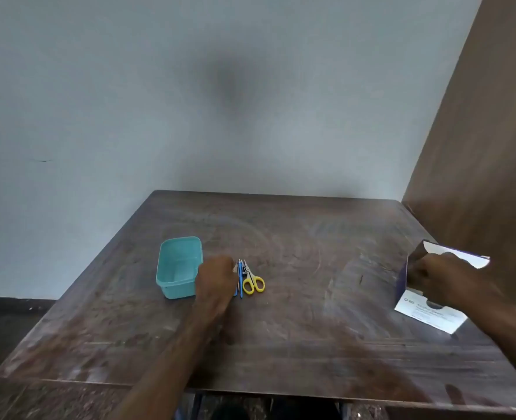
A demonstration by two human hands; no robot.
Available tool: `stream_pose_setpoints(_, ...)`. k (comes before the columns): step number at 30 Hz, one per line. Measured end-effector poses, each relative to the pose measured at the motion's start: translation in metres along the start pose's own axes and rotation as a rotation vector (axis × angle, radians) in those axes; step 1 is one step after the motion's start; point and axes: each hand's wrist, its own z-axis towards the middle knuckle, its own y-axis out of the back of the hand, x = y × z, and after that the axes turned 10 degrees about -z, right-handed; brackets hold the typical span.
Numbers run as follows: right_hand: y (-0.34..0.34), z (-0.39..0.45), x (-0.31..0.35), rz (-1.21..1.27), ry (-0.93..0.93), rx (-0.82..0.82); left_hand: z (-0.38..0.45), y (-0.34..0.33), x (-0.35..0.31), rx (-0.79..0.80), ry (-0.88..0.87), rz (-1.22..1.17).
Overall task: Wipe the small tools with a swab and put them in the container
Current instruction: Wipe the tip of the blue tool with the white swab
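Observation:
Small tools lie side by side mid-table: yellow-handled scissors (pixel 253 284) and thin blue-handled tools (pixel 240 281) just left of them. My left hand (pixel 216 278) sits against the tools' left side, knuckles up and fingers curled down at their far ends; whether it pinches one is hidden. An empty teal container (pixel 178 268) stands immediately left of that hand. At the right edge, my right hand (pixel 441 278) reaches into the open top of a blue-and-white alcohol swab box (pixel 426 313), with its fingertips hidden inside.
The worn dark wooden table (pixel 296 344) stands against a grey wall. A brown wooden panel (pixel 487 147) rises along its right side, close behind the swab box. The box's open flap (pixel 475 259) sticks up at the far right.

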Motion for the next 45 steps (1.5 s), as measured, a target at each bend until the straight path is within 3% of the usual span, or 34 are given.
stream_pose_setpoints(7,0.002,0.0,0.014,-0.037,-0.022,0.148,-0.001,0.001,0.006,0.169,0.105,-0.049)
stream_pose_setpoints(13,-0.001,0.013,0.018,-0.017,-0.054,0.303,0.003,-0.001,0.009,0.184,0.134,-0.074)
stream_pose_setpoints(21,0.001,0.014,0.02,0.051,-0.069,0.304,0.001,-0.002,0.006,0.171,0.109,-0.041)
stream_pose_setpoints(25,-0.021,0.023,0.004,0.143,-0.098,0.298,0.002,-0.001,0.001,0.172,0.083,-0.029)
stream_pose_setpoints(32,-0.056,0.041,-0.016,0.09,-0.058,0.21,0.004,0.0,-0.006,0.181,0.088,0.004)
stream_pose_setpoints(45,-0.005,0.002,0.0,0.139,-0.034,0.138,0.001,0.009,-0.012,0.202,0.089,0.02)
